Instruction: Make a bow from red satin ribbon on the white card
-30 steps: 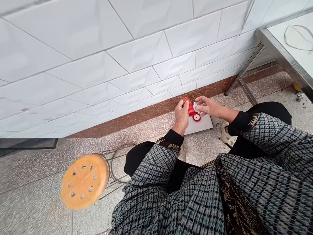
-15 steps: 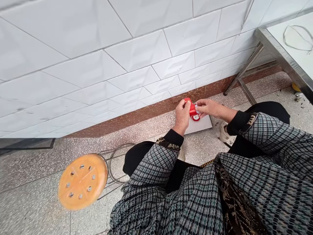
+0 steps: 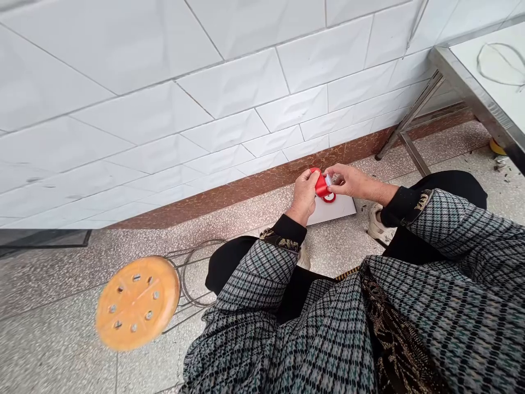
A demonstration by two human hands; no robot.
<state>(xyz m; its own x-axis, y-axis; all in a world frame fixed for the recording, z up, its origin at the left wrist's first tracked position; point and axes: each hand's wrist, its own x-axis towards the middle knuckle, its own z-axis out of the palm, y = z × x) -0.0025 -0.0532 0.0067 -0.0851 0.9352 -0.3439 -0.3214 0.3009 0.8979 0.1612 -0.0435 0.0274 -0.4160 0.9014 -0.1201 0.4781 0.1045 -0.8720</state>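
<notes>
My left hand [image 3: 304,192] is closed on a glossy red ribbon [image 3: 322,186], its thumb pressed on top. From the other side my right hand [image 3: 346,181] pinches a small whitish piece [image 3: 328,179] at the ribbon's edge; its exact kind is too small to make out. Just under the fingers shows a red ring-shaped roll [image 3: 329,198] with a pale centre. Beneath both hands lies a flat white board [image 3: 334,212] on the floor, partly covered by my left hand and the ribbon.
A round orange stool [image 3: 137,303] with holes in its seat and wire legs stands at the left. A metal-framed table [image 3: 471,82] with a loose wire on top is at the right. The white tiled wall [image 3: 229,87] rises ahead, and my knees frame the work.
My right hand has shifted slightly against the ribbon, and more of the whitish piece shows at its fingertips. The left hand keeps its grip, a touch lower and further left.
</notes>
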